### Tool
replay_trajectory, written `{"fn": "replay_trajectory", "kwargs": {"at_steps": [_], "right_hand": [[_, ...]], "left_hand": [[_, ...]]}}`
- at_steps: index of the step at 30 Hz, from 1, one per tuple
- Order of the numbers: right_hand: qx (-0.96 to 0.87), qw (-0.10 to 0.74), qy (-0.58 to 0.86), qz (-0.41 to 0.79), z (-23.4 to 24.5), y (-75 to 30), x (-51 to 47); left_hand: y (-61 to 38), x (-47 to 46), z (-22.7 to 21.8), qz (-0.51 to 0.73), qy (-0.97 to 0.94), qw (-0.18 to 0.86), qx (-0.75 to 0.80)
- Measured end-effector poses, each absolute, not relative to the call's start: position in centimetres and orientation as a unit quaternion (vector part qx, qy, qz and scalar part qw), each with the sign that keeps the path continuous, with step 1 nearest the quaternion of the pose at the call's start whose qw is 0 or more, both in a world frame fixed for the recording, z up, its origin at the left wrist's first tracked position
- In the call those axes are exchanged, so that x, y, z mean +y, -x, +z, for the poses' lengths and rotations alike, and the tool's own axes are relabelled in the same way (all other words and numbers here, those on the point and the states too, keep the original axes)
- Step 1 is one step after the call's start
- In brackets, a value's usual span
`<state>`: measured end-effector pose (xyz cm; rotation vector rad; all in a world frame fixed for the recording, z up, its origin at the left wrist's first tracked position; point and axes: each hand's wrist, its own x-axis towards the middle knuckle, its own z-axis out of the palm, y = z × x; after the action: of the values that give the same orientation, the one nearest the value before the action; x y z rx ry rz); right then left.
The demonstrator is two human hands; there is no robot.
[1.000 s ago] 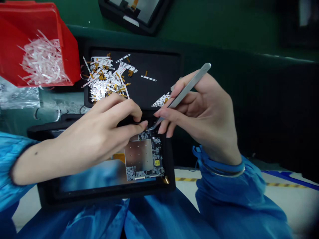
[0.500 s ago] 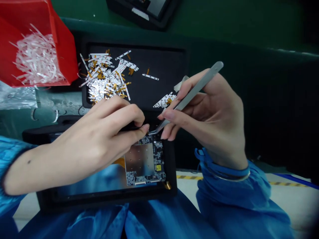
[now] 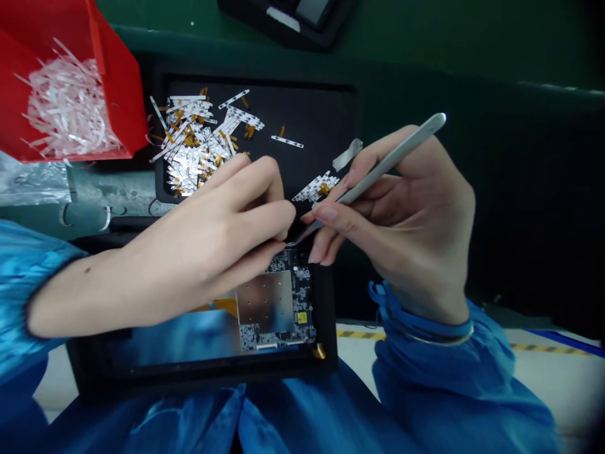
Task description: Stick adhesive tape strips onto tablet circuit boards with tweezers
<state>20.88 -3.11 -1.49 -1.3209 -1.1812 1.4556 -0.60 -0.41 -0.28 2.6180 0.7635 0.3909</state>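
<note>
My right hand [image 3: 397, 214] grips metal tweezers [image 3: 378, 171], their bent tips down at the upper edge of a circuit board [image 3: 302, 302]. My left hand [image 3: 222, 233] is closed, fingers curled and pressed together right beside the tweezer tips; whatever it pinches is hidden behind the fingers. The board, with a silver shield plate [image 3: 263, 301], sits at the right end of a black-framed device [image 3: 189, 375] with a shiny inner surface. An orange flex cable [image 3: 222, 307] runs out from the board's left side.
Behind my hands lies a black tray [image 3: 312, 107] with a heap of white strips with orange tails [image 3: 193, 151] and a smaller bunch [image 3: 314, 187]. A red bin [image 3: 127, 107] of clear-white strips stands at left. Another black device [image 3: 288, 22] is at the top.
My left hand has moved up and to the right, its fingers curling more over the board's upper edge. My right hand and the tweezers have shifted slightly right.
</note>
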Motion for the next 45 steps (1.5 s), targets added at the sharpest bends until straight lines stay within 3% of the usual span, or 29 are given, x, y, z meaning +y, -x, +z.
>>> {"fn": "replay_trajectory", "kwargs": {"at_steps": [14, 20, 39, 45], "right_hand": [[-0.475, 0.456, 0.461, 0.595, -1.7, -21.0, -2.8], [-0.483, 0.450, 0.469, 0.586, -1.5, -21.0, -2.9], [-0.572, 0.443, 0.431, 0.539, -2.2, -21.3, -2.4], [-0.580, 0.431, 0.428, 0.542, -2.3, -21.4, -2.3]], "left_hand": [[3.8, -4.1, 0.3, 0.113, -0.957, 0.140, 0.229], [3.6, -4.9, 0.8, 0.073, -0.948, 0.155, 0.269], [4.0, -4.7, -0.1, 0.104, -0.955, 0.135, 0.243], [3.5, -5.0, -0.2, 0.095, -0.978, 0.026, 0.184]]}}
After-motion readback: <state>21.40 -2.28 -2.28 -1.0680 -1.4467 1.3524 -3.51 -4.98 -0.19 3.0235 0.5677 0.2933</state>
